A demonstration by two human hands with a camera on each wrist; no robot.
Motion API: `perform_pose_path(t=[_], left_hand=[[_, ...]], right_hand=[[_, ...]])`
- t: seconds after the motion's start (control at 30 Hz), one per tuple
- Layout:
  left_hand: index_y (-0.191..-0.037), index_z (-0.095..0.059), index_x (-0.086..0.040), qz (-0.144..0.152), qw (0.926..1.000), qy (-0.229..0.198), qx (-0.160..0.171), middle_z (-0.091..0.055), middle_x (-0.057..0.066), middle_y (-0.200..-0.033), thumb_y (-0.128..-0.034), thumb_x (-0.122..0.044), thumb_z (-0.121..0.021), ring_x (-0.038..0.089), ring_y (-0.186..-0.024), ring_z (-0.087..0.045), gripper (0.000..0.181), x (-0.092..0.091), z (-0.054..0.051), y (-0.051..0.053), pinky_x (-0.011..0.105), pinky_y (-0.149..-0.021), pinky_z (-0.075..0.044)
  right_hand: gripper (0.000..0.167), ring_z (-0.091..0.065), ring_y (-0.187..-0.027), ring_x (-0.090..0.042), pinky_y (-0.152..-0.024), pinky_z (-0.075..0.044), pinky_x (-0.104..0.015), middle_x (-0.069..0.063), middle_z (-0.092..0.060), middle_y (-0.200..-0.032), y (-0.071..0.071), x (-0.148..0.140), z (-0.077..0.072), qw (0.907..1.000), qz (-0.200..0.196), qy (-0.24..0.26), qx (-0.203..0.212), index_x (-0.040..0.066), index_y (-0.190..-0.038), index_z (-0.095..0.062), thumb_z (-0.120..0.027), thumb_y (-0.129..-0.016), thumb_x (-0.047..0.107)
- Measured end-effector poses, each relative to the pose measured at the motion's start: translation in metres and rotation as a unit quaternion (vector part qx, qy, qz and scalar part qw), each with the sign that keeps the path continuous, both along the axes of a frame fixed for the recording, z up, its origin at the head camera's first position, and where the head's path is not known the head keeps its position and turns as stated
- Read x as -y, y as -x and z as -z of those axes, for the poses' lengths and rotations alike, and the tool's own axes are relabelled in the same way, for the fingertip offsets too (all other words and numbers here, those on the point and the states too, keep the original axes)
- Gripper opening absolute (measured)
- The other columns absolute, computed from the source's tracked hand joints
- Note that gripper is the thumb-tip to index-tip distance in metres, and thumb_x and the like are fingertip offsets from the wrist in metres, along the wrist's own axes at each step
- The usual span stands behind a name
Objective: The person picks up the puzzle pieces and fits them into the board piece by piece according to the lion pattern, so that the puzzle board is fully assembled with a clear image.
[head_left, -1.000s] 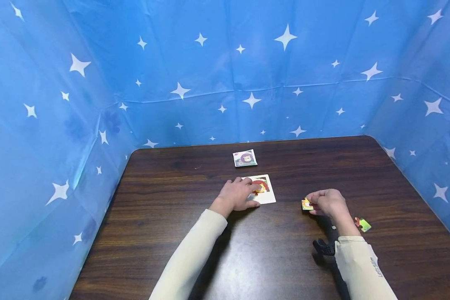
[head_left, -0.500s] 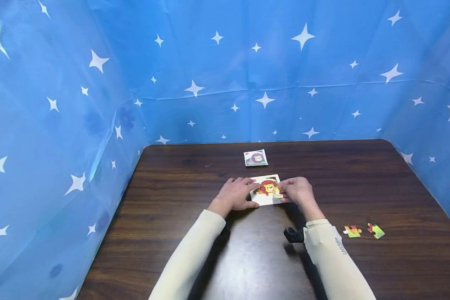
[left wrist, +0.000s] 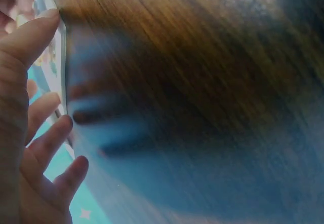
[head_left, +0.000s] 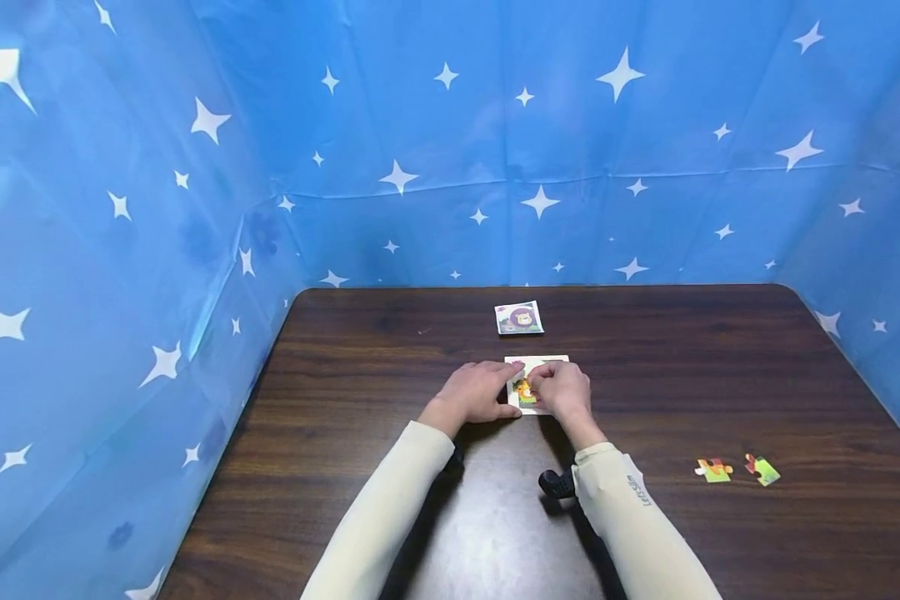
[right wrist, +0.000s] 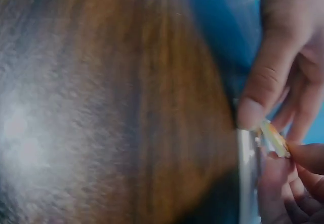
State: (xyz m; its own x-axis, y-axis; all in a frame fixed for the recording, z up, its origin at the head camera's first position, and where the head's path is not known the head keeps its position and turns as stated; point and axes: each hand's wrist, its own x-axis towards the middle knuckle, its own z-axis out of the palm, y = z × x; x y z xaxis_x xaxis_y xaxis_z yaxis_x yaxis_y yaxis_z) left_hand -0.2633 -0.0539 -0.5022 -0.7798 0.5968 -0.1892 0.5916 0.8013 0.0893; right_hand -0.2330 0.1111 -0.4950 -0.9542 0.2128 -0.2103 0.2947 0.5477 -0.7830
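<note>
Right, I see the right hand [head_left: 562, 392] pinching a puzzle piece [right wrist: 275, 139] tilted at its fingertips, above the white board [head_left: 543, 359]; the left hand [head_left: 478, 392], fingers loosely spread, touches the board's left side; two loose pieces [head_left: 714, 471] lie well apart, rightward.

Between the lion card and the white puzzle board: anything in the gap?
No, just a bare strip of dark table between the lion card and the white puzzle board; the head view shows it.
</note>
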Motion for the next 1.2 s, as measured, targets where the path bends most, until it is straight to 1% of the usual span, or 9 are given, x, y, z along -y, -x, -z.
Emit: perform_pose_path(t=[0.1,0.17,0.23,0.33,0.5,0.6,0.77,1.0,1.2], left_hand=[[-0.159,-0.035,-0.027,0.003,1.0,-0.006,-0.002,-0.048,-0.002,-0.157,-0.0923,-0.059,-0.065,0.019,-0.143,-0.048,0.08,0.0,0.0002,-0.0011,0.044,-0.114,-0.042],[-0.159,-0.036,-0.026,0.003,1.0,-0.009,-0.002,-0.048,-0.002,-0.157,-0.0923,-0.059,-0.065,0.02,-0.143,-0.048,0.08,-0.0001,-0.0005,-0.0017,0.044,-0.114,-0.042],[-0.158,-0.038,-0.026,0.004,0.9999,-0.012,-0.004,-0.048,-0.003,-0.157,-0.0923,-0.058,-0.066,0.02,-0.143,-0.049,0.079,-0.0001,-0.0013,-0.0025,0.044,-0.114,-0.043],[-0.158,-0.039,-0.027,0.004,0.9999,-0.011,-0.002,-0.048,-0.004,-0.157,-0.0927,-0.058,-0.065,0.019,-0.143,-0.048,0.077,-0.0003,-0.0016,-0.0031,0.044,-0.114,-0.043],[-0.157,-0.04,-0.027,0.004,1.0,-0.008,-0.002,-0.047,-0.004,-0.157,-0.0932,-0.058,-0.065,0.019,-0.144,-0.047,0.075,-0.0008,-0.0003,-0.003,0.044,-0.115,-0.042],[-0.155,-0.043,-0.026,0.001,0.9999,-0.005,-0.01,-0.049,-0.003,-0.155,-0.093,-0.059,-0.064,0.02,-0.144,-0.047,0.074,-0.0007,-0.0005,-0.0038,0.044,-0.115,-0.042],[-0.149,-0.05,-0.026,-0.003,0.9997,-0.004,-0.025,-0.053,-0.004,-0.152,-0.0924,-0.062,-0.063,0.019,-0.142,-0.048,0.068,0.0002,0.0003,-0.0043,0.043,-0.115,-0.041],[-0.145,-0.055,-0.03,0.006,0.9997,-0.011,-0.021,-0.056,-0.008,-0.149,-0.0932,-0.058,-0.065,0.018,-0.139,-0.051,0.059,0.0004,-0.0004,-0.0043,0.043,-0.114,-0.042],[-0.142,-0.057,-0.031,0.016,0.9994,-0.017,-0.026,-0.058,-0.007,-0.147,-0.0939,-0.057,-0.065,0.018,-0.137,-0.053,0.055,0.0031,0.0003,-0.0048,0.042,-0.112,-0.045]], right_hand=[[0.011,-0.073,-0.087,-0.026,-0.08,-0.055,-0.036,-0.004,-0.076,-0.078,-0.0007,0.0039,0.0037,0.9974,-0.003,-0.069,-0.021,0.012,-0.086,-0.08,-0.07,-0.088,0.016],[0.01,-0.07,-0.098,-0.033,-0.084,-0.05,-0.044,-0.005,-0.078,-0.086,-0.001,0.005,0.0056,0.9948,-0.003,-0.095,-0.035,0.014,-0.086,-0.08,-0.071,-0.087,0.018],[0.01,-0.069,-0.104,-0.036,-0.088,-0.05,-0.049,-0.006,-0.078,-0.093,-0.0013,0.0059,0.0069,0.9939,-0.002,-0.103,-0.038,0.014,-0.086,-0.08,-0.071,-0.087,0.019],[0.01,-0.069,-0.105,-0.036,-0.089,-0.05,-0.05,-0.006,-0.078,-0.098,-0.0019,0.0065,0.0078,0.9935,0.001,-0.11,-0.031,0.015,-0.087,-0.079,-0.07,-0.088,0.02],[0.01,-0.068,-0.106,-0.035,-0.091,-0.049,-0.05,-0.005,-0.077,-0.098,-0.0034,0.0073,0.0069,0.9938,0.001,-0.109,-0.023,0.016,-0.087,-0.079,-0.071,-0.088,0.021],[0.01,-0.069,-0.105,-0.035,-0.09,-0.049,-0.05,-0.006,-0.077,-0.098,-0.0042,0.007,0.0067,0.9936,-0.004,-0.11,-0.025,0.016,-0.087,-0.079,-0.071,-0.088,0.021],[0.011,-0.069,-0.104,-0.037,-0.089,-0.051,-0.05,-0.007,-0.078,-0.1,-0.0049,0.0055,0.0074,0.9931,0.005,-0.113,-0.032,0.015,-0.088,-0.079,-0.068,-0.088,0.02],[0.014,-0.068,-0.104,-0.04,-0.089,-0.05,-0.051,-0.011,-0.077,-0.104,-0.0033,0.0058,0.0077,0.9937,0.01,-0.108,-0.029,0.016,-0.091,-0.079,-0.066,-0.087,0.02],[0.016,-0.068,-0.107,-0.04,-0.091,-0.049,-0.051,-0.01,-0.076,-0.106,-0.0027,0.0063,0.01,0.9937,0.009,-0.108,-0.028,0.016,-0.092,-0.078,-0.064,-0.087,0.021]])
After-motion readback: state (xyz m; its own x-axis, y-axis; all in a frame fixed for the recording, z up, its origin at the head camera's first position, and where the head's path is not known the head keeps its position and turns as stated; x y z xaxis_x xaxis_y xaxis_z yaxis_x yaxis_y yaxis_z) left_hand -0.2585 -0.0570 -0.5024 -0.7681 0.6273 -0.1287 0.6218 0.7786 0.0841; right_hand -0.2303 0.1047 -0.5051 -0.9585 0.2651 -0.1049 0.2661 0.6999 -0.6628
